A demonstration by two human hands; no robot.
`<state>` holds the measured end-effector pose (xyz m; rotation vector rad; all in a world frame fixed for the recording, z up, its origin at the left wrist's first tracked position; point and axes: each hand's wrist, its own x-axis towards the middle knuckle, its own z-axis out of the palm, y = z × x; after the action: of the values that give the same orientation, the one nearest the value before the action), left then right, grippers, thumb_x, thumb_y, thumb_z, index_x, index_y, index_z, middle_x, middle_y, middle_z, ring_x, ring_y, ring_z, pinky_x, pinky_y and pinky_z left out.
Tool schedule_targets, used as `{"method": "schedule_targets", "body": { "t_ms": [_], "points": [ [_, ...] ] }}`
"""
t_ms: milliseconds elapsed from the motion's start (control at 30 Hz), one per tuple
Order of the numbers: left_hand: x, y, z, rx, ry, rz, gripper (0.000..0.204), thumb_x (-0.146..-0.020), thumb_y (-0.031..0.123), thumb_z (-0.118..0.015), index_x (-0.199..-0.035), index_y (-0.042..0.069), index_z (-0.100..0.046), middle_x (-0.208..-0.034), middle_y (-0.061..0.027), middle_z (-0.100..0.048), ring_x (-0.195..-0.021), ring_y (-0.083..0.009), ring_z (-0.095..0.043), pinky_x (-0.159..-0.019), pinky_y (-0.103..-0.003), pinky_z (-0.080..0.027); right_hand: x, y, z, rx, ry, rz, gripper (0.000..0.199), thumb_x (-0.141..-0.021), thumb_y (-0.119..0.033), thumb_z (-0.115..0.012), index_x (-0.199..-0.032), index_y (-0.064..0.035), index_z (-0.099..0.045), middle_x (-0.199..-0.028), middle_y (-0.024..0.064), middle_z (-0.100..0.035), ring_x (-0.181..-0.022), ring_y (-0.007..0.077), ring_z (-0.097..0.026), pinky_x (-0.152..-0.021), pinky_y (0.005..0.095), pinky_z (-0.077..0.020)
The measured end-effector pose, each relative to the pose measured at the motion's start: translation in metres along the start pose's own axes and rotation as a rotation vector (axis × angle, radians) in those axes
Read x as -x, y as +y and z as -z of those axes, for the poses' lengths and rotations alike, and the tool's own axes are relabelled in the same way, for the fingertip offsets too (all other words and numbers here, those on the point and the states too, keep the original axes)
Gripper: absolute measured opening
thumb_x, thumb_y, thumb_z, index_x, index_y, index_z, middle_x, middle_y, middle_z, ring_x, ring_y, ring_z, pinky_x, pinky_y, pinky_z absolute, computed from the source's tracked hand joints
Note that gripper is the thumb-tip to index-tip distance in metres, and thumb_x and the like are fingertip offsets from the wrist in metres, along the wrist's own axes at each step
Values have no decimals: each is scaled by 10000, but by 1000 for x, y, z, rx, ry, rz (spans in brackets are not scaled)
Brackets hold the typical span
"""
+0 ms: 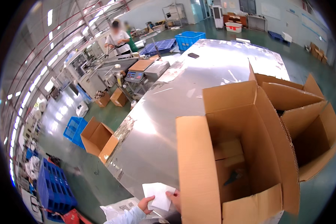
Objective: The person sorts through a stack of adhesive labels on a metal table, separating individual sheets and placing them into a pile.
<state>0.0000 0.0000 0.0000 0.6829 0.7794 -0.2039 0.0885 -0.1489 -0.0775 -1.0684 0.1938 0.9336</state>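
At the near edge of the metal table (164,123), my left hand (145,204) and my right hand (175,198) hold a folded sheet of white paper (158,192) between them. The left thumb lies on top of the paper and its fingers are beneath. The right thumb presses on the paper's right side; the rest of that hand is partly hidden by a box flap. Just right of my hands stands a tall open cardboard box (268,130), its flaps spread. Inside its floor shows a small dark bluish-green patch (233,177). A printed white plastic bag (117,209) lies below my left forearm.
More open cardboard boxes (317,130) stand to the right. A small dark flat object (193,55) and a blue crate (189,39) are at the table's far end. On the left are an open box (95,136), blue pallets (56,184) and a scale (135,76). A person (118,40) stands far off.
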Motion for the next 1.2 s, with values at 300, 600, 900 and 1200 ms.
{"method": "schedule_targets", "body": {
  "t_ms": [300, 600, 900, 1200],
  "points": [
    [60, 14, 46, 31, -197, -134, 567, -955, 330, -430, -1388, -14, -303, -1363, -195, -441, -1239, -353, -457, -1051, -505, -358, 55, -24, -36, 39, 140, 383, 163, -857, -135, -664, -950, -1, -665, -842, 20, -659, -711, 87, -596, -634, 246, -488],
    [113, 40, 113, 69, -294, -348, 492, -949, 218, -447, -1357, -33, -332, -1295, -235, -493, -1155, -383, -522, -950, -516, -458, 97, -2, -99, 89, 67, 392, 301, -864, -115, -653, -1114, 41, -589, -930, 57, -650, -781, 101, -601, -700, 236, -489],
    [116, 68, 144, 185, -364, -377, 475, -984, 251, -335, -1393, 15, -292, -1335, -208, -460, -1193, -408, -479, -1010, -527, -398, 148, -1, -73, 557, 40, 269, 334, -784, -33, -705, -1097, 2, -593, -849, 48, -654, -745, 104, -610, -689, 241, -495],
    [88, 83, 122, 330, -422, -347, 526, -983, 282, -314, -1420, 2, -233, -1405, -182, -391, -1280, -402, -387, -1068, -530, -322, 174, 9, -51, 502, 25, 300, 303, -926, -163, -559, -1193, -19, -557, -1026, 65, -646, -939, 132, -605, -813, 275, -489]
  ]
}}
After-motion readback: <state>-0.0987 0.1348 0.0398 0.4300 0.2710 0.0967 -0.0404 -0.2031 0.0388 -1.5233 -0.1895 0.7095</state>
